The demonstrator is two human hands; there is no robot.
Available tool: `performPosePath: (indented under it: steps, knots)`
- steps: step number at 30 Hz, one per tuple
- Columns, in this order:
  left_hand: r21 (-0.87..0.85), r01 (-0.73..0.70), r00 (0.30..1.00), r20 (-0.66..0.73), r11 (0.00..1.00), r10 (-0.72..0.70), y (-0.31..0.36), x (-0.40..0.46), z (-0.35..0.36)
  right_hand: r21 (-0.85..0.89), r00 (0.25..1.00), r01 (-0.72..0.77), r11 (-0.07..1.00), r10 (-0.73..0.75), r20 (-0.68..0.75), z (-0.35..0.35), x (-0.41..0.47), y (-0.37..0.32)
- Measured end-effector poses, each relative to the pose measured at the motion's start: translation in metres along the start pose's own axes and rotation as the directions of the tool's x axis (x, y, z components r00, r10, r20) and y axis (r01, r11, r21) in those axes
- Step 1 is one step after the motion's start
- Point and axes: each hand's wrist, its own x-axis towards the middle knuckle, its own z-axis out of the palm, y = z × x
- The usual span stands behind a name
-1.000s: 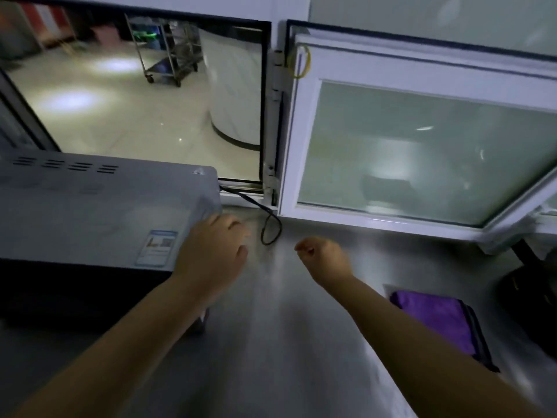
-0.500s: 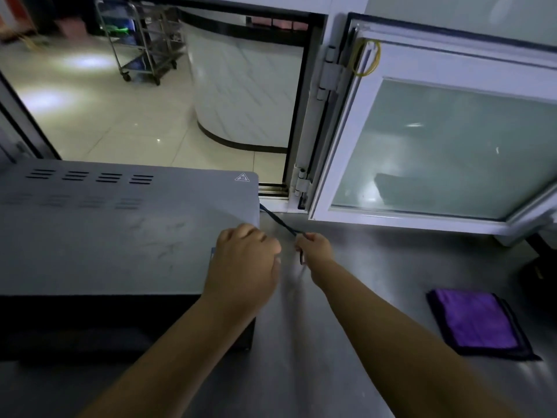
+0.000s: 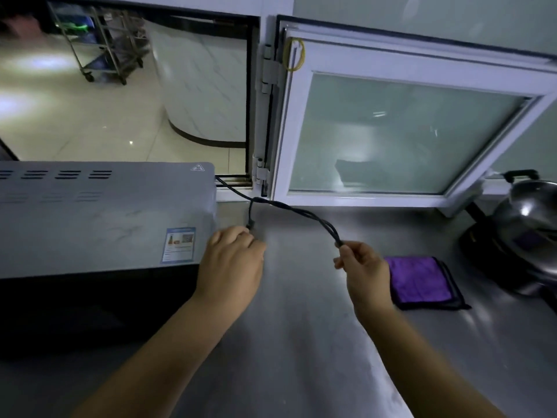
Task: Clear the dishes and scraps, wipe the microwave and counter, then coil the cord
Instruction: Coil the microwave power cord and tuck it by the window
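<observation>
Since half a second ago the right hand (image 3: 363, 268) has drawn away toward the right of the frame, pulling a doubled length of the black cord (image 3: 297, 210) out across the steel counter (image 3: 301, 342). Its fingers pinch the folded end. At centre, the left hand (image 3: 233, 260), fingers curled, holds the cord's other part beside the microwave (image 3: 99, 218). A purple cloth (image 3: 420, 280) lies flat at right, near a metal pot (image 3: 530, 212).

Single head-worn view, looking forward and down, close over counter (image 3: 301, 342)
</observation>
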Motion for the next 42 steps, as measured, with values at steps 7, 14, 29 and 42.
performPosePath:
  steps: [7,14,29,42]
  knots:
    - [-0.172,0.04,0.987,0.162,0.984,-0.012,0.078,-0.023,0.017,0.024,0.99,0.04,0.999,-0.043,0.136,-0.059,-0.056,0.011]
    - [-0.665,0.697,0.691,0.523,0.267,-0.5,0.113,-0.017,0.025,0.101,0.943,0.096,0.99,-0.123,0.309,-0.061,-0.082,0.016]
    - [-0.639,0.69,0.702,0.479,0.34,-0.527,0.066,-0.046,-0.002,-0.238,0.823,0.202,0.95,-0.033,0.567,0.027,-0.022,-0.006]
    - [-0.567,0.806,0.42,0.75,-0.17,-0.511,0.043,-0.016,0.001,-0.217,0.807,0.063,0.974,0.078,0.585,0.02,-0.038,-0.009]
